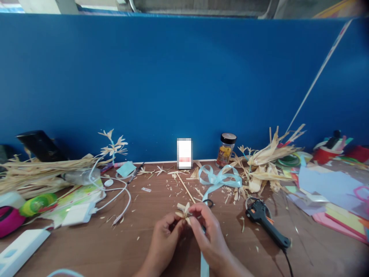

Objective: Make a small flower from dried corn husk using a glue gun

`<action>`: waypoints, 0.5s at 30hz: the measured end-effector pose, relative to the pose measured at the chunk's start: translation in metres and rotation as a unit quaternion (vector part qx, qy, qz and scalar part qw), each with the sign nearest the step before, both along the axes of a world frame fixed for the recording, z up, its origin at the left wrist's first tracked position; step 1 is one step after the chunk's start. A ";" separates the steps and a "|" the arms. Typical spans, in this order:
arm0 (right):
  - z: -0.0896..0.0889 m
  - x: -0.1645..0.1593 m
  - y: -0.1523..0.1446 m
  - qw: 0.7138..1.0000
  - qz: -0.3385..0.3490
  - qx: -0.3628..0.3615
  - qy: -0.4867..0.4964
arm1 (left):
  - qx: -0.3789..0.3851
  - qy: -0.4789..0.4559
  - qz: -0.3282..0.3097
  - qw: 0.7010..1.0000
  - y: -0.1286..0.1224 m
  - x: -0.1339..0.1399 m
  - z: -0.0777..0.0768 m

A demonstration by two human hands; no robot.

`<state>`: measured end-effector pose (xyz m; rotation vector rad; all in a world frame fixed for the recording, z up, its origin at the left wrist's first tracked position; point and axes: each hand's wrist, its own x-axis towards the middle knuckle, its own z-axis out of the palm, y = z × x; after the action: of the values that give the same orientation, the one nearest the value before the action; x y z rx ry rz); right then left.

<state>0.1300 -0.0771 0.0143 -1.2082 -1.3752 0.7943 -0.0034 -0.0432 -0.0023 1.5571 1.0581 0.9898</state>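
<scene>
Between my two hands is a small pale corn-husk flower (184,211) with several pointed petals spread upward. My left hand (167,235) pinches its base from the left, thumb and forefinger together. From the right, my right hand (208,230) closes its thumb and fingers on the petals. A light blue ribbon (220,180) lies in loose loops beyond my right hand and runs down beneath it to the near edge of view. A thin stick (186,187) rests on the table just past the flower, beside a dark ring-shaped handle (208,202).
A black glue gun (266,223) lies at right, near coloured papers (319,184). Dried husks (265,161) and a lidded jar (226,151) stand at the back. White cables (127,196), a charger (79,214), a power strip (24,250) and more husks (43,171) occupy the left.
</scene>
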 end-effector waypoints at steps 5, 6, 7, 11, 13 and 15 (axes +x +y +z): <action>-0.005 0.001 0.006 0.989 -0.018 -0.072 0.125 | -0.098 -0.070 -0.029 0.992 0.004 0.001 -0.003; -0.006 0.002 0.007 0.988 -0.011 -0.075 0.132 | -0.105 -0.078 -0.037 0.991 0.003 0.001 -0.004; -0.007 0.002 0.007 0.988 -0.001 -0.076 0.134 | -0.109 -0.085 -0.045 0.989 0.003 0.001 -0.003; -0.008 0.003 0.008 0.991 0.025 -0.069 0.109 | -0.148 -0.115 -0.072 0.980 -0.002 0.002 -0.001; -0.009 0.002 0.008 0.992 0.020 -0.067 0.104 | -0.186 -0.150 -0.083 0.967 -0.003 0.003 0.000; -0.012 0.001 0.009 0.990 0.017 -0.071 0.119 | -0.230 -0.195 -0.093 0.949 -0.004 0.004 0.002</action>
<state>0.1311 -0.0685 0.0020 -1.1596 -1.1608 1.0407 0.0005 -0.0477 -0.0007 1.0061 0.7757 0.8053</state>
